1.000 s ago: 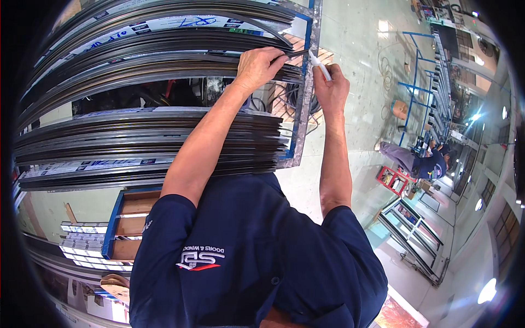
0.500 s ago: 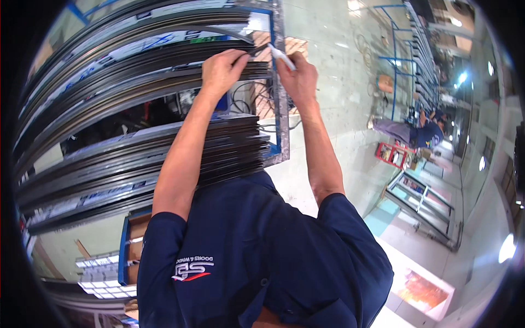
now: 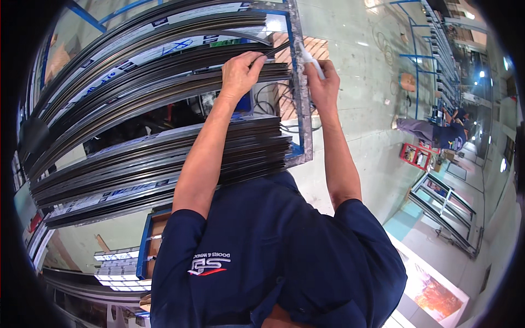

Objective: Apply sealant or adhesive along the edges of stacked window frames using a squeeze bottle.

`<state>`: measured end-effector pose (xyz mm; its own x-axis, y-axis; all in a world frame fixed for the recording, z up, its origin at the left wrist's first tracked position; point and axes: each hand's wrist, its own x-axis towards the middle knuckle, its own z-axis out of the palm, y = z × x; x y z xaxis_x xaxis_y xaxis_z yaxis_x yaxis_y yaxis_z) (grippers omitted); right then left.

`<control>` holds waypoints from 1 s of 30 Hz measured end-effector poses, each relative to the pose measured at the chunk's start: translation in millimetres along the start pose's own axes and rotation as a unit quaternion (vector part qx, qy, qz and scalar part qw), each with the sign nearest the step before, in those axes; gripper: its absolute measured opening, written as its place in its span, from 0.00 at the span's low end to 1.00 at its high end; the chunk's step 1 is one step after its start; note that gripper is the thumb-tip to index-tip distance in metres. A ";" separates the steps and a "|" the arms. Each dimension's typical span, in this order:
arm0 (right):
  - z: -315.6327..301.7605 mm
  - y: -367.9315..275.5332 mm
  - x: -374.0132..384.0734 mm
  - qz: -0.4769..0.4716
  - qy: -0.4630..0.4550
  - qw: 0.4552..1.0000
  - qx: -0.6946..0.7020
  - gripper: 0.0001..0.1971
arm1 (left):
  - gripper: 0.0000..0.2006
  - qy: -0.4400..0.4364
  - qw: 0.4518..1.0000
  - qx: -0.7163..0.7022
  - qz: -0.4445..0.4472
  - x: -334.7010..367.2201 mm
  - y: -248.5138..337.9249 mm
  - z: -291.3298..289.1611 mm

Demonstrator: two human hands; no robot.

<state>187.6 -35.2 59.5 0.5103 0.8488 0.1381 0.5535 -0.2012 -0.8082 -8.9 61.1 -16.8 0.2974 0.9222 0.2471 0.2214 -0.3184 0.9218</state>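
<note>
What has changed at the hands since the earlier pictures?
The white tube in the right hand has moved right, away from the end of the dark strip. Nothing was let go: the left hand still pinches the strip; the stacked profiles lie as before.

**Blue steel rack loaded with long dark profiles above a pale floor**

The carrier is a blue steel rack [image 3: 305, 117], its end bar scuffed grey. Long dark profiles [image 3: 240, 145] lie across it in close, roughly parallel layers, forming an upper and a lower group with a gap between. Their right-hand ends sit unevenly, near the end bar. White printed wrapping [image 3: 186, 15] shows between several layers, some of it marked in blue handwriting.

Beneath and past the rack spreads the pale, glossy floor [image 3: 361, 104]. A slatted wooden pallet [image 3: 285, 104] lies on it below the rack's end, with black cables [image 3: 264, 102] looped beside it. Farther right, a red tool tray [image 3: 415, 157] sits on the floor.
</note>
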 end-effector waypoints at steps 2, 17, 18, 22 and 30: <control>-0.6 5.4 -2.7 0.023 -0.010 0.999 0.047 0.15 | 0.14 -0.008 1.000 -0.001 -0.015 -0.5 1.3 -2.7; 9.1 -19.3 -5.8 -0.080 -0.015 0.987 -0.141 0.13 | 0.14 -0.028 0.999 -0.020 -0.022 -3.3 0.8 -7.9; 9.4 -21.4 -5.9 -0.078 -0.013 0.987 -0.140 0.13 | 0.14 -0.029 0.999 -0.022 -0.024 -3.4 0.9 -7.6; 12.8 -30.2 -7.3 -0.101 -0.021 0.981 -0.165 0.13 | 0.12 -0.003 1.000 -0.030 0.000 0.4 2.6 -6.9; 12.3 -32.3 -5.2 -0.122 -0.024 0.982 -0.140 0.11 | 0.12 -0.018 0.999 -0.029 -0.009 1.9 5.7 -6.5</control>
<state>159.0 -27.0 77.8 0.3122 0.9095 0.2746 0.8182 -0.1104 -0.5643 -13.0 62.4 -9.2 0.3271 0.9190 0.2201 0.1737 -0.2874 0.9419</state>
